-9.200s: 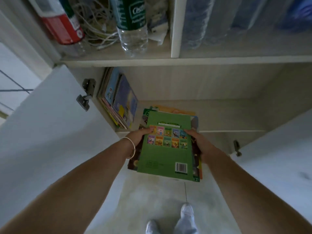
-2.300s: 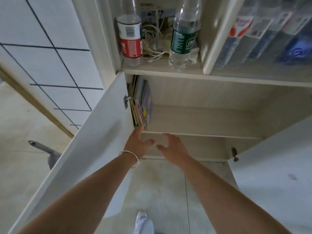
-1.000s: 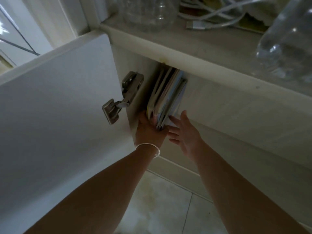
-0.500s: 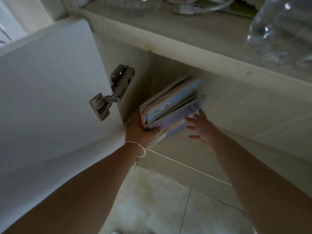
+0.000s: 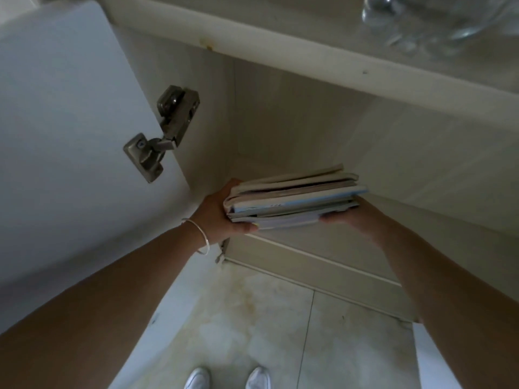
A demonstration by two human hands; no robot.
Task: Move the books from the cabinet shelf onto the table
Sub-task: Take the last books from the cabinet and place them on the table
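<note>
- Our left hand [image 5: 217, 216] clamped one end of the stack of books [image 5: 292, 196], thumb underneath.
- Our right hand [image 5: 351, 217] supported the other end from below.
- Both forearms reached forward, extended.

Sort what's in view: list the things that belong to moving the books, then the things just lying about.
Part of the job:
- stack of books, lying flat
- left hand, gripping its left end
- right hand, supporting its right end
- lower cabinet shelf

Just there:
- clear plastic bottle on the shelf above
- door hinge
- bracelet
- white shoes
</note>
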